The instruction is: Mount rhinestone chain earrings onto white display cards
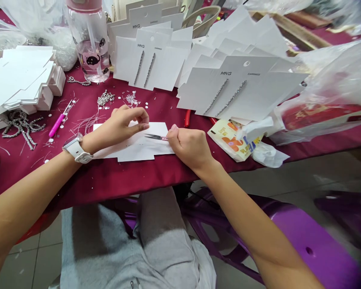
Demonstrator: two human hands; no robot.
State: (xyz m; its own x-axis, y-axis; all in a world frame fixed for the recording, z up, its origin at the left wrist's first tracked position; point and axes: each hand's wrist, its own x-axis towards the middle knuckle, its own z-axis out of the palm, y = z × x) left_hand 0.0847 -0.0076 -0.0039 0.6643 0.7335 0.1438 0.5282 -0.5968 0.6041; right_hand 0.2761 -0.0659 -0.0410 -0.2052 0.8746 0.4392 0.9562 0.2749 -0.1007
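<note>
A white earring card (135, 151) lies flat on the dark red tablecloth, with a few tiny dark marks on it. My right hand (189, 146) is closed round a small pair of scissors (154, 137), their dark blades pointing left over the card. Above the card's upper edge, my left hand (128, 120) has thumb and forefinger pinched together close to the blade tips. Whatever is in that pinch is too fine to make out. Loose clear threads (88, 122) trail on the cloth beside my left wrist, which wears a white watch.
Cards with glittering strips (243, 90) stand in stacks behind my hands. A pink-lidded bottle (92, 52), stacked white cards (24, 76), a magenta-handled tool (58, 122) and silver beads (106, 98) are at left. A tissue pack (233, 142) and red-handled pliers (187, 118) sit at right.
</note>
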